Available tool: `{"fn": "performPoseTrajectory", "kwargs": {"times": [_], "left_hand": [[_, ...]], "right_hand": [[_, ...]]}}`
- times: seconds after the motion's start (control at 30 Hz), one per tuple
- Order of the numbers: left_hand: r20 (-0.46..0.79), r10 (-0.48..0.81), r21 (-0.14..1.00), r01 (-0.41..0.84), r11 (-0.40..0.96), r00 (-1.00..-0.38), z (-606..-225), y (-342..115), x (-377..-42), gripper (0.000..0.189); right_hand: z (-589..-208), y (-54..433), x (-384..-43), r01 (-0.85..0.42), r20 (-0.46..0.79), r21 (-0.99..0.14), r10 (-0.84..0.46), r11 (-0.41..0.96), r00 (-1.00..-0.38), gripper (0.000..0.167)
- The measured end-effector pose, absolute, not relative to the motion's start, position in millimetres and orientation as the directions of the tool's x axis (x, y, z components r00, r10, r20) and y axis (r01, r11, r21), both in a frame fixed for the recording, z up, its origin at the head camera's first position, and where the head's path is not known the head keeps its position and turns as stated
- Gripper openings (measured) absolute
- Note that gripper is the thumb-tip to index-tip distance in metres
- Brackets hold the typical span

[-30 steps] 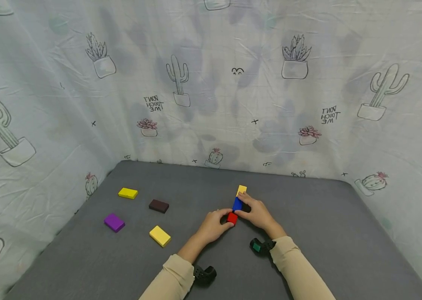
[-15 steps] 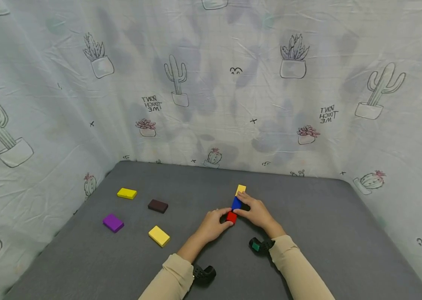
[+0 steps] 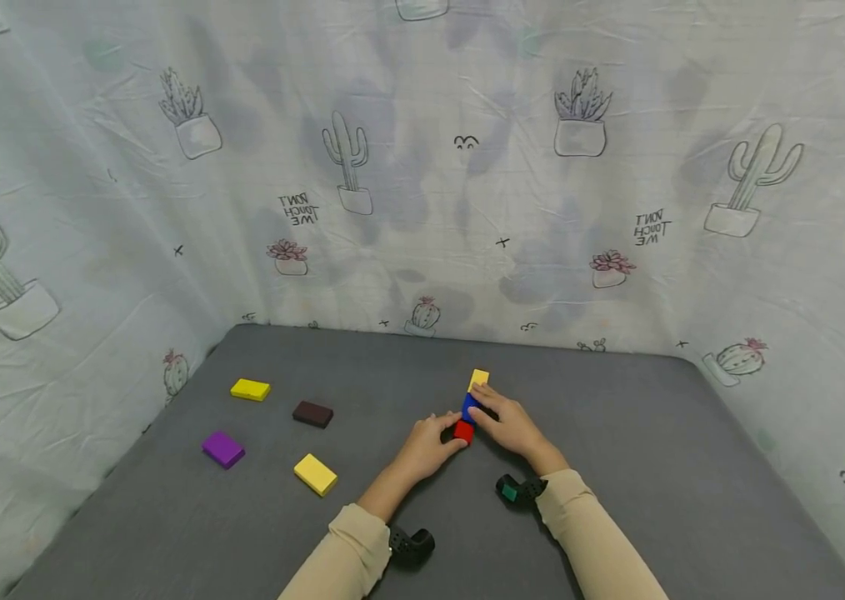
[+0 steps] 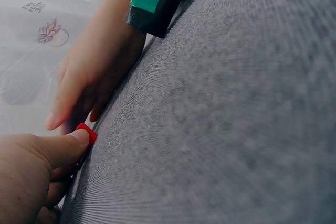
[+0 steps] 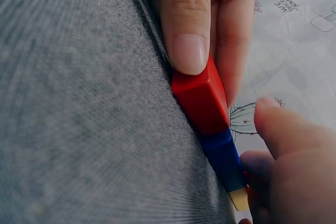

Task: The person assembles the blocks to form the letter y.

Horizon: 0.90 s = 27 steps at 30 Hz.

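Note:
My left hand (image 3: pixel 424 448) pinches a red block (image 5: pixel 202 100) by its near end, thumb on the end face and fingers along the far side. Directly beyond it, a blue block (image 5: pixel 223 158) stands end to end with the red one. A pale yellow block (image 3: pixel 478 378) continues the row at the far end. My right hand (image 3: pixel 514 427) is at the right side of the row, its fingers beside the blue and yellow blocks. In the right wrist view its thumb (image 5: pixel 270 116) is lifted away from the blocks. The right fingertips are partly hidden there.
To the left on the grey table (image 3: pixel 407 367) lie a bright yellow block (image 3: pixel 250 390), a dark brown block (image 3: pixel 313 414), a purple block (image 3: pixel 223 450) and another pale yellow block (image 3: pixel 315 474). A cactus-print curtain (image 3: pixel 422 183) surrounds the table.
My right thumb has shifted from beside the red block's far end to over the blue block. The left hand keeps its pinch on the red block. The loose blocks stay put.

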<state>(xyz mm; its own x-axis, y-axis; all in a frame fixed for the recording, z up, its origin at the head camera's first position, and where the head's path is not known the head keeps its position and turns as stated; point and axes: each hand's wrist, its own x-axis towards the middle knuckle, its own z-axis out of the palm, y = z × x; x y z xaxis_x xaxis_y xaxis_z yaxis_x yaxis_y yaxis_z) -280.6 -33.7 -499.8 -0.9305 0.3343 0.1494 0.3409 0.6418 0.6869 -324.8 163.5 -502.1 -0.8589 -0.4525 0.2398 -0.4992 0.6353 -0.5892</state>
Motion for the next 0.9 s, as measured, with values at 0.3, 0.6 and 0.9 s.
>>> {"fn": "performPoseTrajectory", "kwargs": {"times": [0.3,0.6,0.9], "left_hand": [[0.174,0.322,0.682,0.350,0.642,-0.930,-501.3,-31.6,-285.5,0.051],[0.167,0.324,0.691,0.345,0.635,-0.931,-502.7,-30.9,-286.8,0.052],[0.177,0.354,0.704,0.370,0.606,-0.918,-502.5,-34.7,-283.9,0.054]], "right_hand": [[-500.8,163.3,-322.2,-0.498,0.199,-0.567,-0.477,0.657,-0.856,0.071],[-499.6,162.7,-322.0,-0.494,0.191,-0.568,-0.478,0.658,-0.857,0.071],[-500.6,163.3,-322.4,-0.483,0.186,-0.582,-0.471,0.654,-0.862,0.071]]}}
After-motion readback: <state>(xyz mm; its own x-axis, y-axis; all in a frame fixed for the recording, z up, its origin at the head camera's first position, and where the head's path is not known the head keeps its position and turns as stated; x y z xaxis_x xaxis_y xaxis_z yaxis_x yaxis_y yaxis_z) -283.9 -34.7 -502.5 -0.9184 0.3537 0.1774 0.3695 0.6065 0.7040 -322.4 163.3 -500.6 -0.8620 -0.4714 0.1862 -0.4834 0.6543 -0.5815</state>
